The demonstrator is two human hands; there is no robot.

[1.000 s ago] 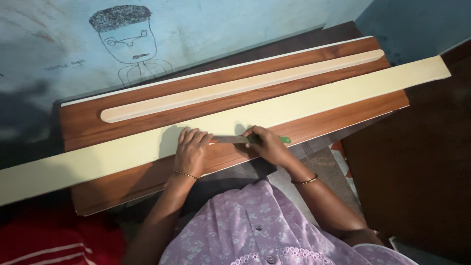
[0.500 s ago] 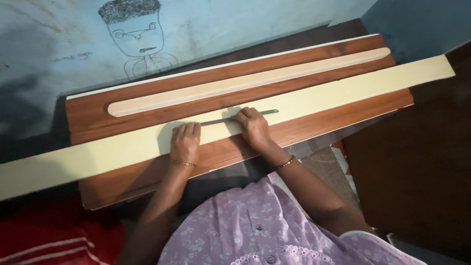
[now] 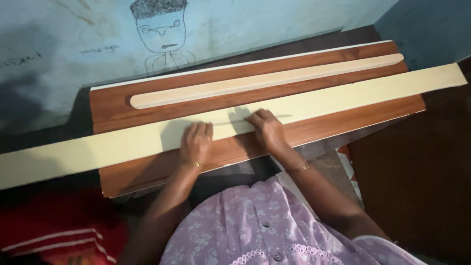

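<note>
- Pale yellow strip [image 3: 343, 98]: long, flat, matte, straight-edged; it lies on the wood-grain board [image 3: 162, 169] and overhangs it at both ends.
- Thin ruler [image 3: 230, 120]: a narrow, dark blade lying flat on the yellow strip, between my two hands; blurred, so its colour and markings cannot be made out.
- My left hand [image 3: 196, 142]: palm down, fingers together, pressing flat on the near edge of the strip; it closes around nothing.
- My right hand [image 3: 266, 128]: fingers bent over the ruler's right part, pinning it to the strip; whether the thumb wraps under, I cannot tell.
- Hidden: my right hand covers the ruler's middle; a faint line past the knuckles may be its far end. The strip's left end is cut off by the frame edge.
- Axis: strip and ruler both run left to right, the right ends tilted slightly away from me, parallel to the rounded wooden batten [image 3: 265, 81] farther back on the board.
</note>
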